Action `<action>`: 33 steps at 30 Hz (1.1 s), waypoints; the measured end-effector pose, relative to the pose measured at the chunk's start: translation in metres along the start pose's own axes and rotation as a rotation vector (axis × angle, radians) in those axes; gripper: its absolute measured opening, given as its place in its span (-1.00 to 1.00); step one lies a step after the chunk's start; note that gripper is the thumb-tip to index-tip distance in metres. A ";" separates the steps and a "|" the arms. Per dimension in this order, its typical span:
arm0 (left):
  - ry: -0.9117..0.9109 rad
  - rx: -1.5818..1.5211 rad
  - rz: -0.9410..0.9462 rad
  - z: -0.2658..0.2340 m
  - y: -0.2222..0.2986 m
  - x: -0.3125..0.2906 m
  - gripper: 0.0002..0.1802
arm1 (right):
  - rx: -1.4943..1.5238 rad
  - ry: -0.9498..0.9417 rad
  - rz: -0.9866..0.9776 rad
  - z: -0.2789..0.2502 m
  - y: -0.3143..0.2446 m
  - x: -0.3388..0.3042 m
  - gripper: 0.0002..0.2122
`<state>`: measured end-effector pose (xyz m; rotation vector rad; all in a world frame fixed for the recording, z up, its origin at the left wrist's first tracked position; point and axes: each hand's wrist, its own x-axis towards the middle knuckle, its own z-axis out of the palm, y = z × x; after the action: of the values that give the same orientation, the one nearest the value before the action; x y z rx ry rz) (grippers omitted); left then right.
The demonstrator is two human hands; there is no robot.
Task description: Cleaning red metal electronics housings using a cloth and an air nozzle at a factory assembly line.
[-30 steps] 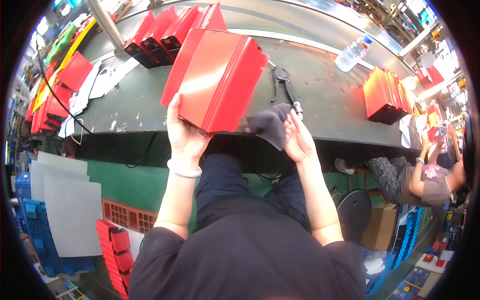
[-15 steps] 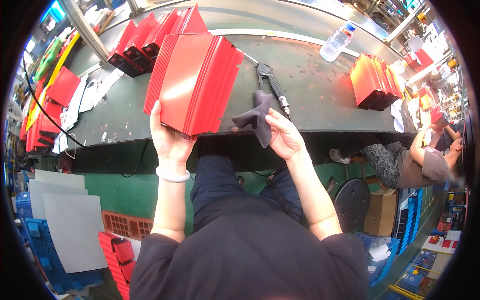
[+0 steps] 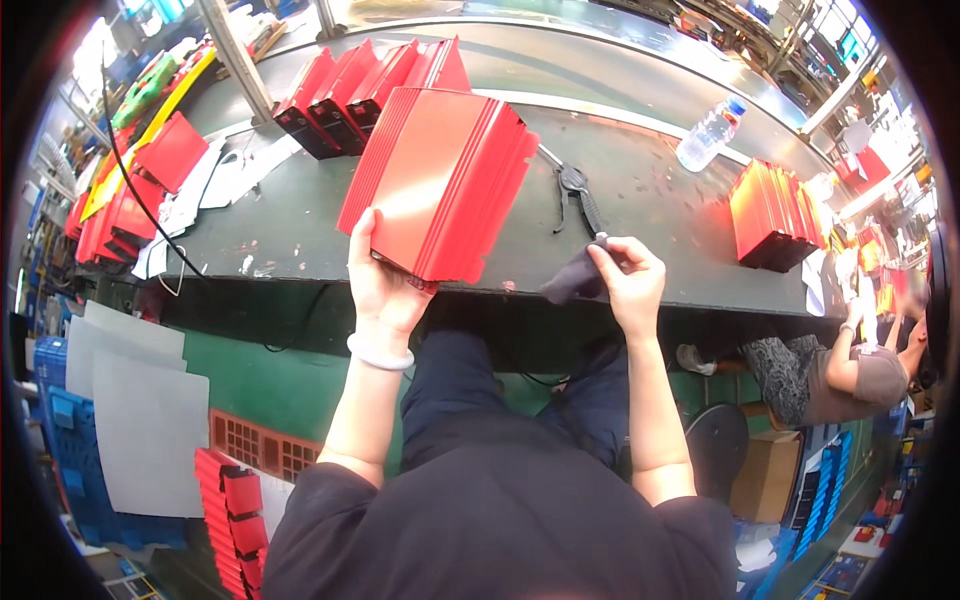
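1. Head view: the left hand [image 3: 385, 285] grips the near edge of a ribbed red metal housing [image 3: 440, 190], tilted up over the dark green workbench [image 3: 300, 225].
2. The right hand [image 3: 630, 280] pinches a dark grey cloth [image 3: 572, 283] at the bench's front edge.
3. Change: a second ago the cloth lay just beside the housing; now the two are well apart, suggesting a wiping pass has ended.
4. Black-handled pliers [image 3: 580, 195] lie behind.
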<state>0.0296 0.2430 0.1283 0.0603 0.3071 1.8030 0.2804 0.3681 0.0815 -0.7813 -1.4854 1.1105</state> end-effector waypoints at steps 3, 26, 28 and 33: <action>-0.004 -0.030 -0.009 0.000 0.003 -0.001 -0.41 | -0.134 0.062 -0.124 -0.006 -0.006 0.002 -0.86; 0.096 0.100 0.134 0.020 -0.017 0.007 -0.48 | -0.626 -0.045 -0.487 0.074 -0.055 0.054 -0.76; 0.110 0.130 0.131 0.019 -0.015 0.009 -0.46 | -0.679 -0.125 -0.433 0.079 -0.058 0.044 -0.78; 0.158 0.198 0.170 0.009 -0.012 0.013 -0.43 | -0.606 -0.295 -0.410 0.094 -0.054 -0.019 -0.86</action>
<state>0.0391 0.2602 0.1326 0.0851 0.6087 1.9446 0.1983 0.3100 0.1255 -0.6817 -2.1639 0.4715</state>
